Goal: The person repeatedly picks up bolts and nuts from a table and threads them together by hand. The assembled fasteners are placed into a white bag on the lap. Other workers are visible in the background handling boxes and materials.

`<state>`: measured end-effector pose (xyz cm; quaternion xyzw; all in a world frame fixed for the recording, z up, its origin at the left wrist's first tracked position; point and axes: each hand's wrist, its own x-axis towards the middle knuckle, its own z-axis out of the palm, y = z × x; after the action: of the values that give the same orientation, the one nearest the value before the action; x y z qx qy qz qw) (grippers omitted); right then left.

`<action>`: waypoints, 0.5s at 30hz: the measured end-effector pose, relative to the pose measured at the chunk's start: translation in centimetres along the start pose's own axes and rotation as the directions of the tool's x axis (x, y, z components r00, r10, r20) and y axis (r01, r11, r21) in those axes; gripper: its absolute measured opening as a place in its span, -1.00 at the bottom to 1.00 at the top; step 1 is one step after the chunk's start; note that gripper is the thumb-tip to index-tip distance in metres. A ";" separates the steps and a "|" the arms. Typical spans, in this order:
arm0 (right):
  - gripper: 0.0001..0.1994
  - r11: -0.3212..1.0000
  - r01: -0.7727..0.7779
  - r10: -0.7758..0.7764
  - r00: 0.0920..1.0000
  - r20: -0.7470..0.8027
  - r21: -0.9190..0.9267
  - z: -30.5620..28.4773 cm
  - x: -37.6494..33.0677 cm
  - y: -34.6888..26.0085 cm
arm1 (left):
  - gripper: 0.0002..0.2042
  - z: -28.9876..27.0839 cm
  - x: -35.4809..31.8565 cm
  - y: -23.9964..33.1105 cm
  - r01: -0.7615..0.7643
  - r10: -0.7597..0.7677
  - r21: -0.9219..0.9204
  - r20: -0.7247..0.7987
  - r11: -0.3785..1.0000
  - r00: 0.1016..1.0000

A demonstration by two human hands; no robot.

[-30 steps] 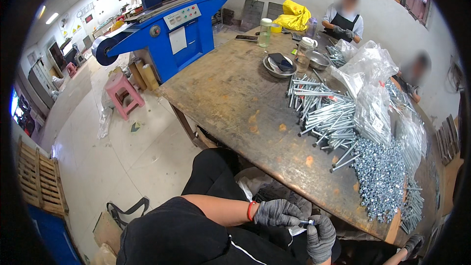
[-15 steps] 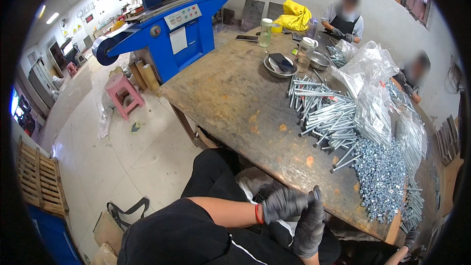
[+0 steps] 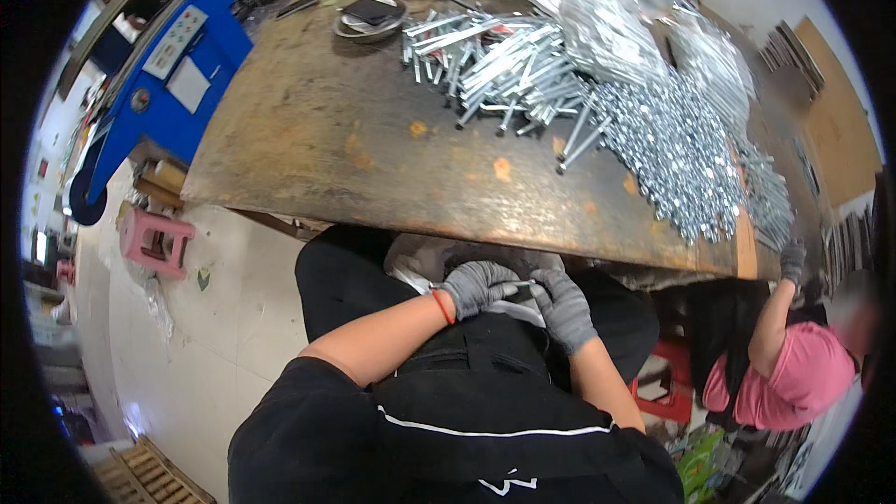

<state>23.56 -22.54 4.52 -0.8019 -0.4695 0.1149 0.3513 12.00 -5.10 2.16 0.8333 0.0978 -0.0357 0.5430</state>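
Over my lap, just in front of the table edge, my two hands in grey gloves meet. My left hand (image 3: 479,287) is closed, with a red cord at its wrist. From its fingers a short, thin length of silver metal, like a bolt (image 3: 523,285), reaches across to my right hand (image 3: 564,308), whose fingers pinch its other end. Both ends of it are hidden in the gloves. On the table beyond lie a heap of long silver bolts (image 3: 523,70) and, to its right, a big pile of small shiny nuts (image 3: 677,159).
The wooden table (image 3: 308,131) spans the front. Clear plastic bags (image 3: 611,23) lie behind the bolts, and a metal bowl (image 3: 371,23) stands farther left. At right sits a co-worker in a pink shirt (image 3: 793,373). A pink stool (image 3: 157,241) and blue machine (image 3: 177,75) are at left.
My view has tilted down and swung right. My hands, earlier pressed together with the right fingers upright, are now lower over my lap with the bolt between them.
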 end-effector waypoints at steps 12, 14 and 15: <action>-0.54 0.676 -0.715 0.546 0.649 -0.529 -0.179 -11.1 5.5 9.0 | -0.62 -4.3 8.5 9.5 0.159 -0.190 -0.171 -0.182 0.972 0.965; -0.58 0.584 -0.781 0.601 0.599 -0.529 -0.222 -11.7 7.6 9.4 | -0.60 -6.5 13.4 10.0 0.319 -0.249 0.188 -0.318 0.929 0.915; -0.60 0.581 -0.782 0.607 0.601 -0.520 -0.226 -11.7 8.7 8.8 | -0.59 -6.9 16.1 7.3 0.338 -0.188 0.384 -0.376 0.859 0.907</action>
<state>40.12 -23.42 8.34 -0.9837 -0.0420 -0.0220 0.1734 28.91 0.36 8.88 0.9068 0.2898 0.0065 0.3062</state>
